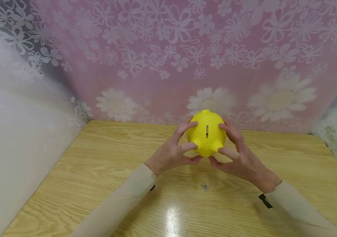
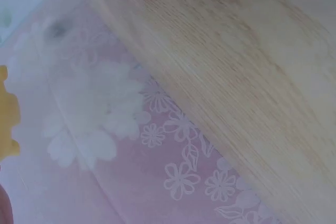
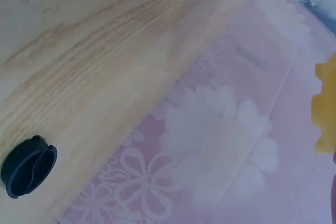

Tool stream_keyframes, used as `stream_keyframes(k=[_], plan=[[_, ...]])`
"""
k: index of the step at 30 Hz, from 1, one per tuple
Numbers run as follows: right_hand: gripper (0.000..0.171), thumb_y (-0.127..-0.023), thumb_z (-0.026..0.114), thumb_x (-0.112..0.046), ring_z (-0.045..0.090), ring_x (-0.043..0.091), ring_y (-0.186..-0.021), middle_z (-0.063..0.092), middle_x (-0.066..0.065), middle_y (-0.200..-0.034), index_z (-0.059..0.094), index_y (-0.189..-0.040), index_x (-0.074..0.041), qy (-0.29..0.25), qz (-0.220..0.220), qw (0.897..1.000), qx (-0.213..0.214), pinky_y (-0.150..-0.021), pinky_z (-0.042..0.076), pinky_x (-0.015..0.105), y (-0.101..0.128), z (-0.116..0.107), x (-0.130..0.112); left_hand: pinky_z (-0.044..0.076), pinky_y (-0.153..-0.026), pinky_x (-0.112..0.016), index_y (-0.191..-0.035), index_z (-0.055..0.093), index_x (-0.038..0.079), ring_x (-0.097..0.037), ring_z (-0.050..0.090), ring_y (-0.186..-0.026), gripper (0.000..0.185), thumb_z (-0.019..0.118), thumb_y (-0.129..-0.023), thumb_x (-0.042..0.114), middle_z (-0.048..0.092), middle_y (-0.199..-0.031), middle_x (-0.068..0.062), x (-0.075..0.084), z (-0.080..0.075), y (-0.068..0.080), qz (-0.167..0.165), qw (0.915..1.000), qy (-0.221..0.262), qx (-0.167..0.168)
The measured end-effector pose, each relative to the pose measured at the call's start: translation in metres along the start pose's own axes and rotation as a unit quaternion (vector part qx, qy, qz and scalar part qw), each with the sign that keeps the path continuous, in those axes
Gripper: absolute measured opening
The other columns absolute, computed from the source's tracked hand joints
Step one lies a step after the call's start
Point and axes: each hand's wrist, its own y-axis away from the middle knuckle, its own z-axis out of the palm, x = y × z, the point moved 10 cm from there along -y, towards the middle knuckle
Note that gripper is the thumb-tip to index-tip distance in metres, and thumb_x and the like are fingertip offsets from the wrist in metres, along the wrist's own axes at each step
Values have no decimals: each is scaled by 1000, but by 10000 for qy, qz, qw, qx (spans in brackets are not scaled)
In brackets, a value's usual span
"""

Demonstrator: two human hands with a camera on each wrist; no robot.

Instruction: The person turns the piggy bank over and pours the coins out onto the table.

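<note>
A yellow piggy bank (image 1: 206,141) with a dark coin slot on its upper side is held up over the table between both hands. The left hand (image 1: 174,149) grips its left side, with fingers and thumb curved against it. From the right, the right hand (image 1: 242,156) holds it the same way. Only a yellow edge of the piggy bank (image 2: 8,119) enters the left wrist view; another edge of the piggy bank (image 3: 326,108) appears in the right wrist view. On the tabletop below the hands lies a small round silvery disc (image 1: 205,187).
A black round cap (image 3: 29,166) lies on the wooden table (image 1: 112,148), seen in the right wrist view. Pink floral cloth (image 1: 162,69) hangs behind the table. Pale fabric (image 1: 17,115) borders its left side.
</note>
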Motion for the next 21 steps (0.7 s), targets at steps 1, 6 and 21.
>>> stream_keyframes(k=[1,6,21], plan=[[32,-103,60,-29,35,46,-150,34,27,-152,44,-126,-15,161,-63,9999,11,-123,34,36,0,0,-2,46,-115,-39,-108,47,16,-52,40,-145,48,86,-80,21,31,-147,-28,2,-1,0,67,9997,-220,4],[22,-104,56,-28,35,47,-150,34,27,-151,43,-115,-13,632,-7,9979,-148,-123,33,34,3,3,-2,45,-116,-37,-100,54,15,-51,43,-143,38,85,-80,24,34,-147,-29,4,0,3,131,9973,-718,-30],[30,-103,59,-30,34,44,-151,37,33,-146,44,-113,-6,143,373,9989,-251,-124,34,35,14,8,7,47,-115,-37,-120,36,17,-48,40,-147,68,88,-78,23,33,-149,-28,-6,10,10,-321,9994,-55,-144]])
